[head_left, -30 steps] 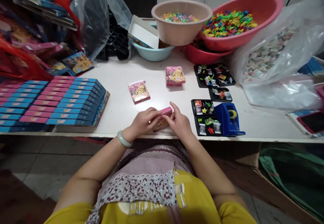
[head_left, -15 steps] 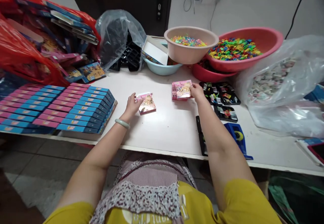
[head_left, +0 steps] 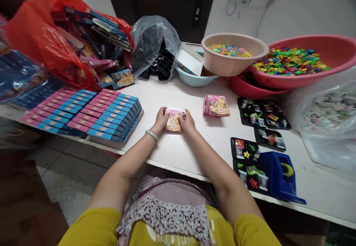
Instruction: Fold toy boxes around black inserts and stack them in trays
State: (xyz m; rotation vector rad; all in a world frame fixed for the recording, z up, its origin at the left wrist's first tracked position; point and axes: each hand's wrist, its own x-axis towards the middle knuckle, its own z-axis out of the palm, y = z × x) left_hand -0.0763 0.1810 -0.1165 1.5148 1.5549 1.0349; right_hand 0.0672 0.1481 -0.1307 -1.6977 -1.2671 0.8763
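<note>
Both my hands grip a pink cardboard box [head_left: 174, 121] with a cartoon picture, in front of me on the white table. My left hand [head_left: 162, 119], with a pale bangle at the wrist, holds its left side. From the right side, my right hand [head_left: 187, 120] holds it with the thumb on top. The box's upper end shows a white flap. To the right of my hands lies a small stack of pink boxes [head_left: 218, 106], touched by neither hand.
Rows of pink and blue boxes [head_left: 111, 116] stand at left, before a red bag [head_left: 36, 35]. Basins of small plastic pieces, including a beige basin [head_left: 232, 62], stand at the back. Black trays [head_left: 244, 164] and a blue tape dispenser [head_left: 278, 179] lie at right.
My right hand has left the stack at right and come to the box at my left hand. That box is now held between both hands. The camera view has shifted left.
</note>
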